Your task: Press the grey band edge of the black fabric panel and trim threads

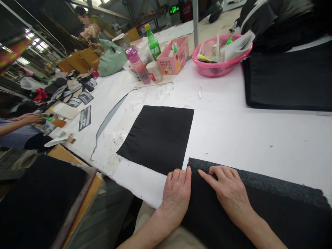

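A large black cloth (280,211) with a speckled grey strip (275,185) along its upper edge lies at the table's front right. At its left corner, my left hand (177,190) is closed, the fingers curled and pressed together on the cloth edge. My right hand (229,188) rests on the same cloth just below the strip, index finger pointing left and the other fingers bent under. Whether it pinches any cloth is hidden. Just beyond my left hand, a separate black square piece (160,136) lies flat on the white table covering.
A pink basin (220,67), pink box (172,58), green bottle (153,43) and pink-lidded bottle (138,67) stand at the back. Stacked black cloth (287,79) lies back right. Another person's hands (32,118) work at the far left. A black-topped stack (41,200) is lower left.
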A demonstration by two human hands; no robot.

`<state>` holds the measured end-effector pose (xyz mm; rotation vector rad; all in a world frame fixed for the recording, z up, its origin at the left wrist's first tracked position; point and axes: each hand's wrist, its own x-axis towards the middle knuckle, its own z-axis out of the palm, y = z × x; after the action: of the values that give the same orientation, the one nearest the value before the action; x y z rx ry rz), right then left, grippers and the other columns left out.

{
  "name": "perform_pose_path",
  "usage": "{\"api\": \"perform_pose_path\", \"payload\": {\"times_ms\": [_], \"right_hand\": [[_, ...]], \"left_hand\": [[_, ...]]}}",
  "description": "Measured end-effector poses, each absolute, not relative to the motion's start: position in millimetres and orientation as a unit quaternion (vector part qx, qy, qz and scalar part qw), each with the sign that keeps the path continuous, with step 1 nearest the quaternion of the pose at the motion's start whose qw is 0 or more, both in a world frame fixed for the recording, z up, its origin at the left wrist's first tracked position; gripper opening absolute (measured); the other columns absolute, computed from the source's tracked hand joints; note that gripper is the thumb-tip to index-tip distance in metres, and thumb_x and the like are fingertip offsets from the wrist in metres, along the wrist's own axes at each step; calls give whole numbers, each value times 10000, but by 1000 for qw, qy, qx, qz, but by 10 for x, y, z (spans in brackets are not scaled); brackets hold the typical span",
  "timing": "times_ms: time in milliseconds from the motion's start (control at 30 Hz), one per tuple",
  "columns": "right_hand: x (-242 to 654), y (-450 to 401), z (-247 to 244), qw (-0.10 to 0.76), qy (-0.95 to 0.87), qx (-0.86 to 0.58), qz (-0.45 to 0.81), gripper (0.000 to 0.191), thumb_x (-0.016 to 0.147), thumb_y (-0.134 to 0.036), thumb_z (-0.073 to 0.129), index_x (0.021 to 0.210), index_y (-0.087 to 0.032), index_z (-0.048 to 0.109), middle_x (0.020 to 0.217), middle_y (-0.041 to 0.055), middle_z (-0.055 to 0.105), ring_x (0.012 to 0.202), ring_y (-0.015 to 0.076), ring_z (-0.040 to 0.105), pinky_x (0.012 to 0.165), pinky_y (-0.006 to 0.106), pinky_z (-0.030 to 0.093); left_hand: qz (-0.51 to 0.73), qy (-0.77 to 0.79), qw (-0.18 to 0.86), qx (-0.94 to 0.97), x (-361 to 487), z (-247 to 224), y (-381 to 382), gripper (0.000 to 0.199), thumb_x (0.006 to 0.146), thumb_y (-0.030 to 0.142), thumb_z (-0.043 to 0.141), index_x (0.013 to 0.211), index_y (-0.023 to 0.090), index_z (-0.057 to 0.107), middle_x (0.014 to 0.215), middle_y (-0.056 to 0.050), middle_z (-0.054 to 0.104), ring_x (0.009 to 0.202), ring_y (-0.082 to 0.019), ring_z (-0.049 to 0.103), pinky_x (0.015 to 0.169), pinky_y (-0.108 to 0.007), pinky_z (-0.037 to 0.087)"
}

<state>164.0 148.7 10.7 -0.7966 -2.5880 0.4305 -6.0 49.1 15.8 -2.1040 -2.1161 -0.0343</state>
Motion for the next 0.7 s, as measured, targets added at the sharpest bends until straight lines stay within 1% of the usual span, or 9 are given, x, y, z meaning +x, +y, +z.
{"api": "perform_pose_path", "payload": {"times_ms": [100, 200, 267, 333, 500, 633, 700], "right_hand": [[1636, 1489, 107, 195, -926, -285, 152, 301, 995, -198, 415, 1211, -225, 624, 945, 61, 521, 892, 211, 470, 830, 383, 362], [1637, 1490, 102, 193, -927, -284, 153, 307, 994, -202, 416, 1223, -228, 618, 959, 65, 522, 906, 217, 470, 835, 387, 361], [1640, 1489, 101, 193, -926, -284, 156, 308, 992, -201, 418, 1226, -229, 616, 961, 64, 521, 909, 217, 470, 839, 388, 360], [1643, 1487, 102, 191, -926, -285, 157, 307, 991, -199, 419, 1224, -228, 616, 957, 63, 521, 908, 216, 469, 839, 388, 359], [1648, 1485, 107, 195, -926, -282, 157, 314, 990, -198, 410, 1228, -227, 612, 960, 64, 519, 910, 217, 468, 834, 386, 357], [1642, 1488, 108, 200, -925, -282, 155, 309, 994, -204, 402, 1216, -221, 616, 963, 64, 521, 909, 215, 470, 833, 386, 355], [1638, 1486, 113, 198, -925, -284, 156, 304, 994, -208, 404, 1213, -219, 615, 958, 62, 524, 905, 213, 472, 832, 385, 354]], "left_hand": [[-26, -714, 83, -695, -55, 168, 496, 333, 898, 72, 542, 1228, 105, 567, 893, -64, 557, 838, -217, 511, 719, -366, 457], [-56, -731, 62, -677, -56, 202, 517, 170, 897, 94, 542, 1047, 130, 613, 854, -55, 549, 836, -219, 513, 730, -373, 470], [-85, -742, 36, -664, -64, 229, 525, 98, 888, 108, 548, 959, 146, 603, 874, -59, 554, 873, -228, 516, 769, -392, 483], [-118, -745, 16, -656, -76, 251, 520, 83, 877, 112, 552, 941, 153, 586, 938, -70, 567, 941, -243, 515, 821, -416, 488], [-174, -729, 8, -662, -104, 264, 487, 148, 879, 101, 544, 1013, 150, 582, 1067, -87, 589, 1059, -252, 510, 906, -432, 475], [-171, -705, 23, -688, -84, 238, 505, 292, 899, 114, 541, 1190, 131, 568, 1143, -92, 600, 1099, -251, 514, 930, -414, 467], [-154, -687, 31, -710, -58, 203, 520, 336, 911, 116, 531, 1245, 124, 555, 1178, -93, 601, 1121, -254, 515, 948, -415, 458]]}}
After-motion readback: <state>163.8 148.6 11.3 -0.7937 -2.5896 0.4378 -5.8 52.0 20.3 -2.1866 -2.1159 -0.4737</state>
